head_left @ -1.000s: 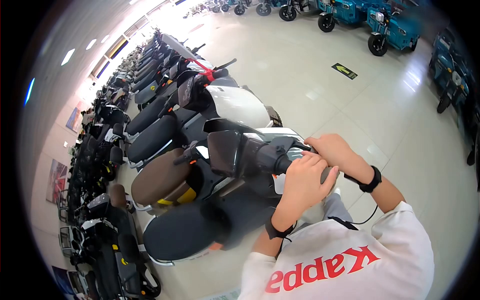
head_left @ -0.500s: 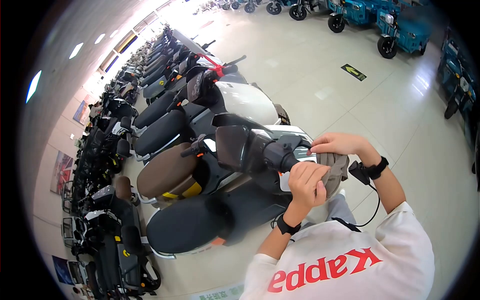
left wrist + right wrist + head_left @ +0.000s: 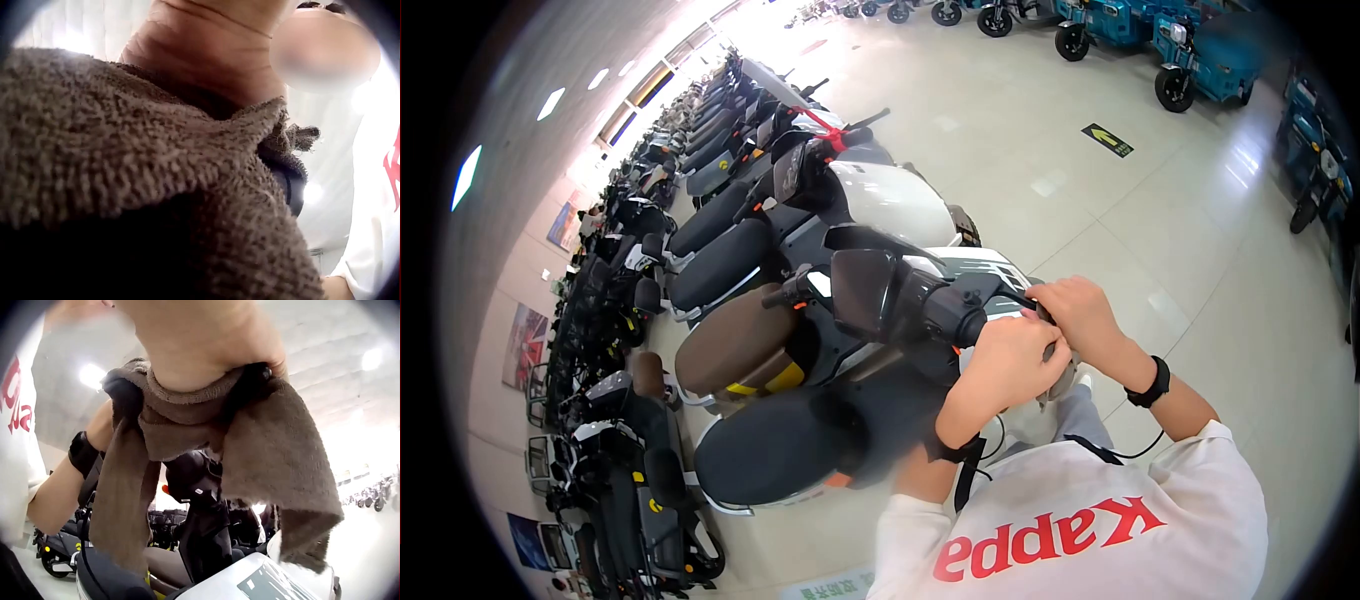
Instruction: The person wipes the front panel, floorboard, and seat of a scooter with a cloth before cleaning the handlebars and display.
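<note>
My left hand (image 3: 1012, 356) curls over the end of a scooter's handlebar (image 3: 953, 317), gripping a grey-brown towel (image 3: 275, 456) wrapped about it. Close beside it, my right hand (image 3: 1080, 318) bends its fingers over the same end, near the brake lever (image 3: 1013, 298), and holds the towel too. Below the right palm, the towel hangs in two loose flaps in the right wrist view. Its coarse looped weave fills much of the left wrist view. In the head view the hands hide most of the towel and the grip under it.
This scooter's black seat (image 3: 770, 445) extends left of me, beside a brown-seated scooter (image 3: 735, 340). A white scooter (image 3: 885, 203) with a red ribbon (image 3: 832, 135) stands farther along the row. Blue cargo tricycles (image 3: 1210, 65) line the far side of the tiled floor (image 3: 1040, 200).
Half a second ago my right hand was farther from the left with the towel showing between them; now the hands are close together over the handlebar end, covering most of it.
</note>
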`<state>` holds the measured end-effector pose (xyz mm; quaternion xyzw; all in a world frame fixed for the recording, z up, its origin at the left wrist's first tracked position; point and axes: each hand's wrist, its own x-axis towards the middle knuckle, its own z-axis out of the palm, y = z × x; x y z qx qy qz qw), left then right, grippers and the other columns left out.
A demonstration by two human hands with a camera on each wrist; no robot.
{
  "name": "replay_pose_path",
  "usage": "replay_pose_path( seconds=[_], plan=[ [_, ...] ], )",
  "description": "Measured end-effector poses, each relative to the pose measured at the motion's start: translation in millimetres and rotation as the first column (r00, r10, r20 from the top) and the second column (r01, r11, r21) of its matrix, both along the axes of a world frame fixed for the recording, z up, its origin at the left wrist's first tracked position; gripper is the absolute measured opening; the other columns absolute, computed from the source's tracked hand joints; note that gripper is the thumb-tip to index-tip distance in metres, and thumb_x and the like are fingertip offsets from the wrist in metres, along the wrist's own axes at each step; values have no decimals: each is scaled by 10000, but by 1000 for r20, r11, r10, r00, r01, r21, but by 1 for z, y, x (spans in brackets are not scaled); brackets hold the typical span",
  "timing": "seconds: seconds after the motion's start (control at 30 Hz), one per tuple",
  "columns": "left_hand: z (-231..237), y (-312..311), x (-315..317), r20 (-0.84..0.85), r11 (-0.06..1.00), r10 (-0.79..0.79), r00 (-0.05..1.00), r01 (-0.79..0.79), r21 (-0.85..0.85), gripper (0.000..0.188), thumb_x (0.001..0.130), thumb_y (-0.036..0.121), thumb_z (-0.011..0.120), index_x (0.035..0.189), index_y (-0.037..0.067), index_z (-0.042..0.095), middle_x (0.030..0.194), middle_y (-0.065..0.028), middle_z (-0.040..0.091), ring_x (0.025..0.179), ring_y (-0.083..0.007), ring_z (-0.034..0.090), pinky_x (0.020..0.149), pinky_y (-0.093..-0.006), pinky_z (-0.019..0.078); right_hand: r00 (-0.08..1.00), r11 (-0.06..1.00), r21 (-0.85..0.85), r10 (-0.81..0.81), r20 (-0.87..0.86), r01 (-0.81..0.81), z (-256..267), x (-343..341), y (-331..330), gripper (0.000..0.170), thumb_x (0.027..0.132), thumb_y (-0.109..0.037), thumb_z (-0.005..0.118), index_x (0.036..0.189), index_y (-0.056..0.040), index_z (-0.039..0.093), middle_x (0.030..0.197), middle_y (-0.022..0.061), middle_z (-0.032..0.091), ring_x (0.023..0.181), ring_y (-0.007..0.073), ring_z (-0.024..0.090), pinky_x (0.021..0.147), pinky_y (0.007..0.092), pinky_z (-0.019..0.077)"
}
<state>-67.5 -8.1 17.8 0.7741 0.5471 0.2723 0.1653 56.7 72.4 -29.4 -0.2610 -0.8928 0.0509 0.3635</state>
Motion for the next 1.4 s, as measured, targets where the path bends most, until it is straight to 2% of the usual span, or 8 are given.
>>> replay_pose_path(
  seconds=[0.23, 0.57, 0.77, 1.07, 1.13, 1.23, 1.3, 1.4],
  plan=[
    [3, 7, -4, 81, 999, -45, 996, 43, 24, 182, 728, 197, 528, 712, 46, 629, 606, -142, 574, 578, -313, 561, 558, -372, 445, 995, 940, -327, 94, -25, -97, 19, 4, 1, 215, 710, -194, 641, 853, -42, 585, 937, 85, 530, 770, 271, 528, 654, 354, 433],
    [9, 13, -2, -58, 978, -55, 997, 42, -205, 284, 736, 268, 496, 694, 27, 640, 630, -163, 585, 606, -333, 571, 604, -395, 458, 996, 851, -524, -20, -90, -31, 44, 5, -1, 162, 827, -171, 556, 841, -12, 580, 770, 129, 548, 684, 290, 548, 632, 359, 444],
    [9, 22, -4, -58, 952, -120, 991, 98, -291, 293, 753, 272, 495, 718, 22, 644, 671, -175, 591, 656, -329, 579, 636, -384, 465, 802, 848, -485, 132, 583, 213, 54, -2, 16, 268, 852, -249, 491, 873, -5, 600, 848, 157, 603, 739, 290, 569, 651, 344, 450],
    [-14, -4, 2, 110, 991, 45, 993, -58, 117, 241, 764, 215, 491, 675, 32, 620, 677, -152, 588, 597, -289, 562, 596, -392, 443, 841, 345, -934, 529, 112, -93, 21, 9, 52, 471, 902, -274, 455, 1248, 43, 415, 1201, 133, 514, 1086, 147, 497, 881, 260, 408],
    [-28, -8, 2, 169, 959, 64, 984, -107, 261, 235, 753, 198, 474, 664, 28, 608, 688, -139, 595, 583, -273, 563, 617, -395, 454, 839, -295, -941, 459, -292, -166, 21, 9, 51, 497, 893, -245, 482, 1287, 38, 376, 1267, 128, 458, 1135, 144, 462, 923, 241, 384],
    [-53, -4, 0, 359, 764, -62, 931, -187, 617, 177, 730, 143, 462, 665, 32, 583, 631, -113, 563, 571, -281, 534, 558, -363, 395, 845, -400, -896, 395, -359, -194, -6, 9, 62, 513, 866, -290, 536, 1293, -37, 410, 1217, 75, 506, 1061, 81, 494, 835, 216, 423],
    [-58, -4, 1, 350, 609, -102, 931, -220, 762, 105, 609, 63, 490, 669, 29, 569, 623, -82, 556, 564, -259, 529, 573, -340, 404, 881, -310, -939, 391, -268, -148, -7, 12, 61, 523, 861, -300, 545, 1289, -30, 411, 1179, 67, 528, 1008, 90, 524, 802, 227, 436],
    [-53, -9, 1, 363, 677, -46, 931, -238, 696, 106, 622, 55, 497, 683, 27, 579, 629, -87, 560, 565, -259, 531, 572, -337, 405, 904, -77, -992, 411, -119, -96, 3, 12, 52, 526, 865, -276, 537, 1297, -18, 384, 1174, 76, 523, 1010, 104, 515, 814, 234, 426]
  ],
)
